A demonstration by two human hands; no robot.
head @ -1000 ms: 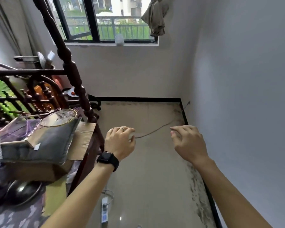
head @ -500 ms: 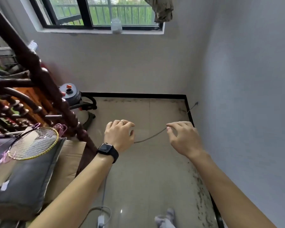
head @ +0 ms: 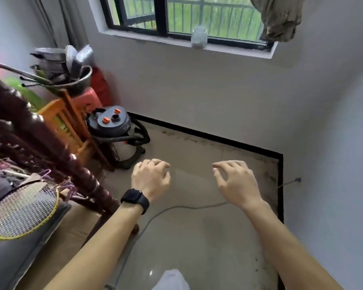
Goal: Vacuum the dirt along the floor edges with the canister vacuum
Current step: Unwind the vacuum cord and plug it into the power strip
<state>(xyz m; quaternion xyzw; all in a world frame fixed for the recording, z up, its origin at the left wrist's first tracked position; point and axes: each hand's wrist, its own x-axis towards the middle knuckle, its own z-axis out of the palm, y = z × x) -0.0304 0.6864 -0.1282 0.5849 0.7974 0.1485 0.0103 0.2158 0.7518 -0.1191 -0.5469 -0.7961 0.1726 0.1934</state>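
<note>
Left hand (head: 151,178) and right hand (head: 237,183) hover mid-frame, each grip loose and empty (fingers lightly curled); canister vacuum (head: 115,130) left of centre.

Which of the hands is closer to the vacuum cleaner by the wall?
Left. The left hand hovers just in front of the canister vacuum, not touching it. The right hand hovers farther off, nearer the side wall.

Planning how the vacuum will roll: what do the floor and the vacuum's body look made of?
Floor: pale tile, likely glazed ceramic; glossy glint and thin joint lines. Canister vacuum: dark matt lid with orange caps, seemingly plastic; pale smooth drum, plastic or painted metal, unclear.
</note>
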